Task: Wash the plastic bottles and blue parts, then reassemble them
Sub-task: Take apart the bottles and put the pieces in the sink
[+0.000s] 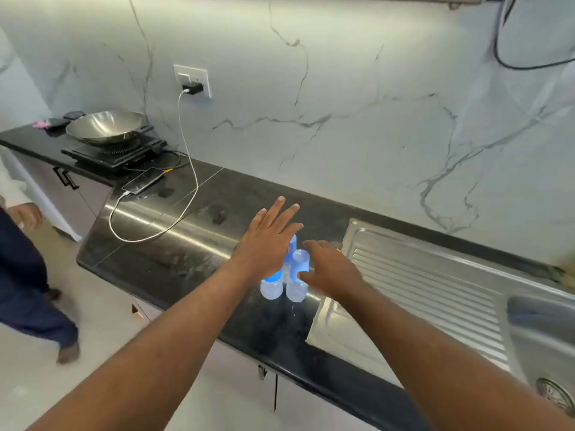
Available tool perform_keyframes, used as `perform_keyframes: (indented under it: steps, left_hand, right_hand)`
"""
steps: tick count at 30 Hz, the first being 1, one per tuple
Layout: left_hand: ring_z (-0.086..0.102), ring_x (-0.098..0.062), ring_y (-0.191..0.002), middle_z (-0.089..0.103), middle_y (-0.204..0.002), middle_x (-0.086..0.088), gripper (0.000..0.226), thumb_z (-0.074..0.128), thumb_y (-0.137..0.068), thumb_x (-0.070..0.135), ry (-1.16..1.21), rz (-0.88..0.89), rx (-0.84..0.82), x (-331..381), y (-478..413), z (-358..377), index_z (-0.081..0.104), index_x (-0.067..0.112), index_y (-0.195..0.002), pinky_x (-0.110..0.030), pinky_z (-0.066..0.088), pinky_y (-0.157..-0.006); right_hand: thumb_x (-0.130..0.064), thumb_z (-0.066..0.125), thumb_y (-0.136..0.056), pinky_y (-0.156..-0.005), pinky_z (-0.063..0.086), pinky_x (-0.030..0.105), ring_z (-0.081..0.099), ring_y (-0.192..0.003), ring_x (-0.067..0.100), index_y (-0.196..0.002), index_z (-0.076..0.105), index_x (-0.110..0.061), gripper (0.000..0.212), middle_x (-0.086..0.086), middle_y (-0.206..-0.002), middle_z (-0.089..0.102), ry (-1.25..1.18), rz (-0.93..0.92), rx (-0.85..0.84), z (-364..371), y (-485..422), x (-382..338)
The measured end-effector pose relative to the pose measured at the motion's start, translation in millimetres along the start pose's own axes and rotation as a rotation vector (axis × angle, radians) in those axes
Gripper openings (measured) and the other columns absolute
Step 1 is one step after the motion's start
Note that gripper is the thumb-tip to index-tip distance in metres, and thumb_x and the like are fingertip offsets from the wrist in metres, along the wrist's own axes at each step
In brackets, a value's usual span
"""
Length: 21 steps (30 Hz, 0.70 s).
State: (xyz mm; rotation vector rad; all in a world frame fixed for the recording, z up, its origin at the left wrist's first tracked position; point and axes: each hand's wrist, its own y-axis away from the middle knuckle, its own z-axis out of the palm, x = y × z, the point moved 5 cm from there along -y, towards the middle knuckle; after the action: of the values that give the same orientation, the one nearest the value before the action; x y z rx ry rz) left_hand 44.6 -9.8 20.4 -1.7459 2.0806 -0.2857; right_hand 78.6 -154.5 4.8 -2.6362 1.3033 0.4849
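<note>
Clear plastic bottles (pixel 297 290) with blue parts (pixel 274 277) stand clustered on the near black counter (pixel 174 262), just left of the steel drainboard (pixel 420 281). The left hand (pixel 267 241) hovers over them, flat, with straight fingers, holding nothing. The right hand (pixel 329 269) is loosely spread beside them; whether its thumb touches a bottle is unclear. Farther left lie a charging phone (pixel 143 181) and a wok (pixel 104 126).

Readable text: none anywhere in the view.
Plastic bottles (pixel 297 289), near centre of the counter: blue label bands (pixel 274 277) wrap them, but any print is too blurred to read.
Wall socket (pixel 199 73), far left: markings too small to tell.
Phone (pixel 143 181), far left on the counter: nothing legible on its screen.
</note>
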Motion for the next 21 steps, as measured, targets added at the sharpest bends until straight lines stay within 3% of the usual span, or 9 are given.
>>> perform_keyframes:
  steps: [7, 11, 13, 17, 21]
  left_hand:
    - [0.009, -0.031, -0.156, 0.024, -0.167, -0.002, 0.057, 0.064, -0.084, 0.014, 0.087, 0.042, -0.047, -6.3, 0.6, 22.7, 0.056, 0.024, -0.139, -0.054, 0.028, -0.119]
    - [0.019, -0.028, -0.155, 0.035, -0.162, 0.000, 0.059, 0.066, -0.082, 0.015, 0.167, -0.041, -0.009, -16.9, -1.5, 22.3, 0.056, 0.022, -0.139, -0.048, 0.037, -0.115]
    - [0.026, -0.025, -0.153, 0.043, -0.157, 0.001, 0.053, 0.067, -0.088, 0.020, 0.318, -0.176, 0.049, -23.7, 5.7, 21.5, 0.056, 0.019, -0.139, -0.044, 0.041, -0.110]
    - [0.034, -0.020, -0.145, 0.047, -0.149, 0.003, 0.048, 0.060, -0.097, 0.039, 0.545, -0.410, 0.045, -28.7, 36.9, 32.4, 0.050, 0.020, -0.140, -0.044, 0.039, -0.112]
    - [0.050, -0.020, -0.124, 0.055, -0.137, 0.007, 0.065, 0.057, -0.087, 0.065, 0.604, -0.528, -0.048, -22.7, 62.2, 40.6, 0.051, 0.024, -0.136, -0.041, 0.048, -0.097]
  right_hand:
    - [-0.041, 0.061, -0.095, -0.078, 0.051, 0.027, 0.063, -0.092, 0.016, -0.120, 0.051, -0.023, 0.032, -0.001, -0.115, 0.066, 0.002, 0.074, -0.023, 17.8, -12.3, -6.1]
    - [-0.035, 0.064, -0.091, -0.060, 0.042, 0.025, 0.057, -0.075, 0.016, -0.104, 0.046, -0.021, 0.026, 0.000, -0.097, 0.065, -0.057, 0.127, -0.048, 16.6, -13.2, 0.5]
    - [-0.034, 0.064, -0.087, -0.063, 0.050, 0.031, 0.059, -0.075, 0.018, -0.098, 0.046, -0.021, 0.025, -0.001, -0.091, 0.064, -0.080, 0.133, -0.038, 13.7, -9.8, 4.8]
    - [-0.031, 0.064, -0.090, -0.061, 0.043, 0.026, 0.058, -0.075, 0.018, -0.100, 0.050, -0.020, 0.021, -0.001, -0.090, 0.063, -0.134, 0.114, 0.016, 6.4, 5.6, 12.2]
    - [-0.034, 0.067, -0.089, -0.076, 0.056, 0.036, 0.063, -0.083, 0.017, -0.110, 0.052, -0.024, 0.028, -0.004, -0.097, 0.067, -0.214, 0.140, 0.066, 4.0, 29.0, 26.3]
